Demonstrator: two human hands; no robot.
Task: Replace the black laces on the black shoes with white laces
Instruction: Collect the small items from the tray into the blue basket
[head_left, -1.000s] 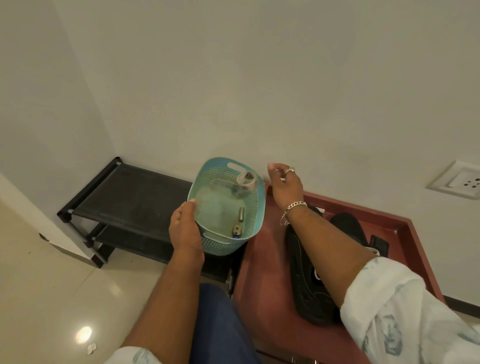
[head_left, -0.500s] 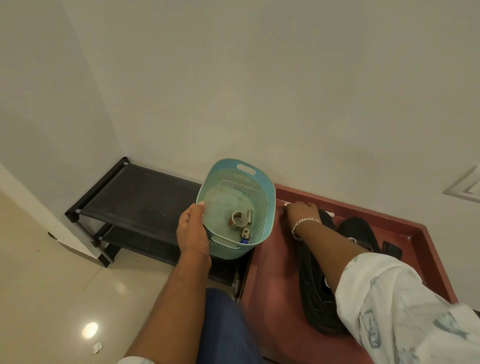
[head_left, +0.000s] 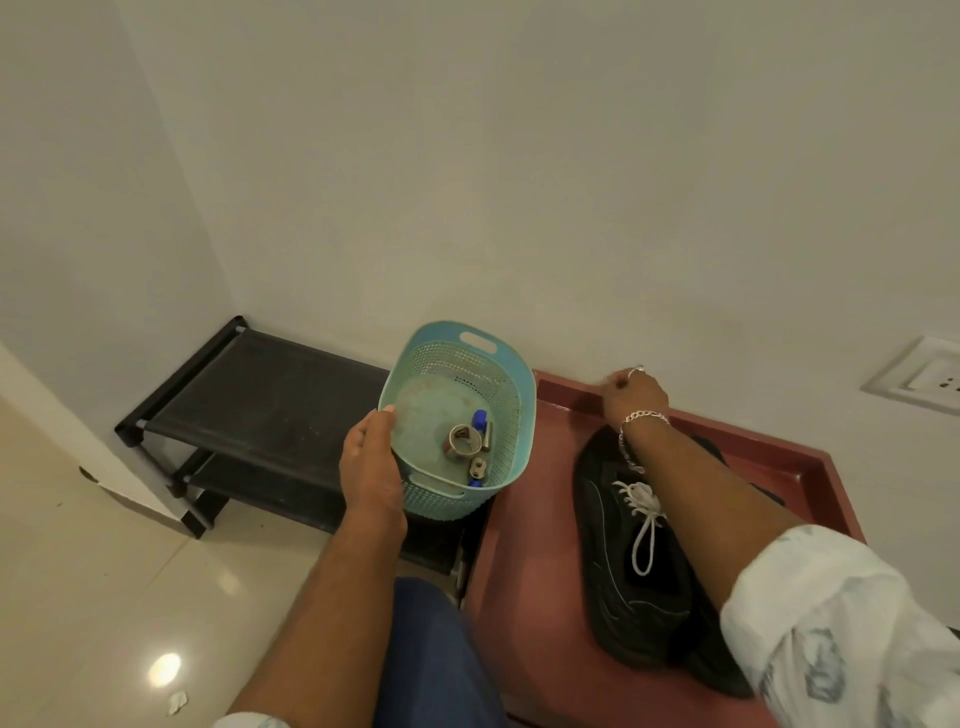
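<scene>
A black sports shoe lies on its side on a dark red tray with a raised rim, under the right arm. It is dark all over, with thin pale lines along the side. A white lace is threaded in it and tied in a knot, and one long loop hangs down. A second dark shoe lies behind it, mostly hidden by the arm. The left hand holds the rim of a light blue plastic basket with small holes, thumb on the inside. Small metal bits lie in the basket. The right hand is at the far rim of the tray with fingers curled; I cannot tell if they pinch anything.
</scene>
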